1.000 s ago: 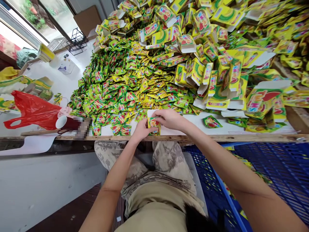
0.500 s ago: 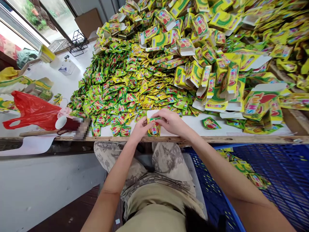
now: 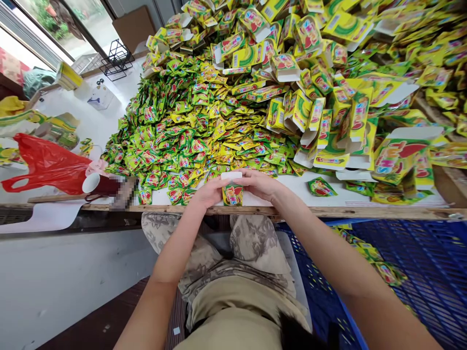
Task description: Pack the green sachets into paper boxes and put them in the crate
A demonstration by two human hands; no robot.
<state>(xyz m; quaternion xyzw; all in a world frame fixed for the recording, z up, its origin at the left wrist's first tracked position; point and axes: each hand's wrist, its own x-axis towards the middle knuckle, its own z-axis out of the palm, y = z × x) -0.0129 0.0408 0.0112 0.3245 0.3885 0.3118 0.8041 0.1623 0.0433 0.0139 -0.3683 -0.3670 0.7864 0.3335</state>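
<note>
Your left hand (image 3: 210, 193) and right hand (image 3: 255, 182) hide the sides of the small box (image 3: 232, 195) at the bench's (image 3: 346, 211) front edge, and its contents can't be seen. Pixelation blurs whatever sits beside the mug (image 3: 105, 185). The heap of boxes and packets (image 3: 248, 126) runs out of view at the top and right; the blue crate (image 3: 430, 262), below the front edge, is cut off too.

From where I watch, the packet pile (image 3: 164, 131) sits on the table (image 3: 288, 187), with the box heap (image 3: 302, 73) to its right. I see the mug (image 3: 104, 185) and plastic bag (image 3: 51, 163) left of the packets, and the crate (image 3: 408, 267) below the table's right side.
</note>
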